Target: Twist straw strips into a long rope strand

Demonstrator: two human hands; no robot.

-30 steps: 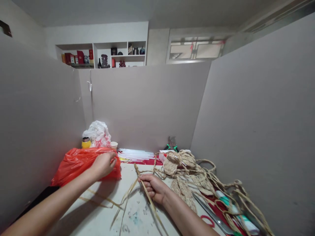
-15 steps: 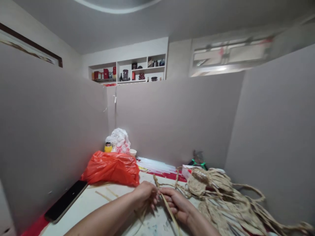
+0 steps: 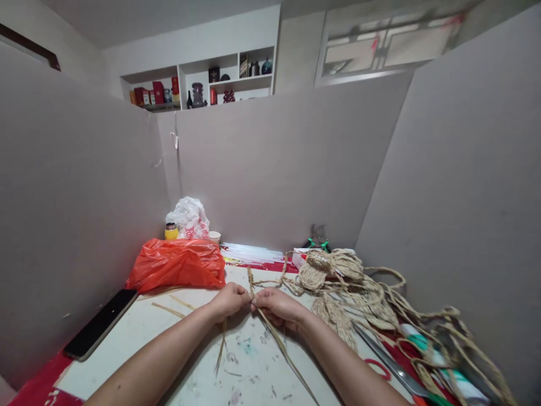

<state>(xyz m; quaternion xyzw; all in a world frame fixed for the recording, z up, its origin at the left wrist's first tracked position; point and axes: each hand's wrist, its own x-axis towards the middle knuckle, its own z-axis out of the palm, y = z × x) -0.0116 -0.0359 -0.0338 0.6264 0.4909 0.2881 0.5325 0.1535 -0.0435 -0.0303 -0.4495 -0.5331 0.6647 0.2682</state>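
Over the white board (image 3: 207, 369), my left hand (image 3: 231, 300) and my right hand (image 3: 276, 306) meet fingertip to fingertip. Both are closed in a pinch on a braided straw cord (image 3: 251, 277), whose finished plait rises above the fingers. From under my right hand a long loose straw strand (image 3: 285, 352) runs down toward the near edge. Shorter straw ends (image 3: 220, 352) hang below my left hand. The exact spot where the fingers grip is partly hidden.
Right of my hands lies a heap of coiled braided cord (image 3: 338, 270), with scissors (image 3: 389, 361) and white-green tubes (image 3: 462, 383) beside it. Green-handled pliers (image 3: 318, 242), glue sticks (image 3: 253, 253), a red plastic bag (image 3: 177, 264) and a phone (image 3: 101, 324) surround the board. Grey partitions (image 3: 270, 169) enclose it.
The view has tipped downward and shifted right, showing more of the board, scissors and tubes. My left fingers have closed in against my right fingertips at the cord.
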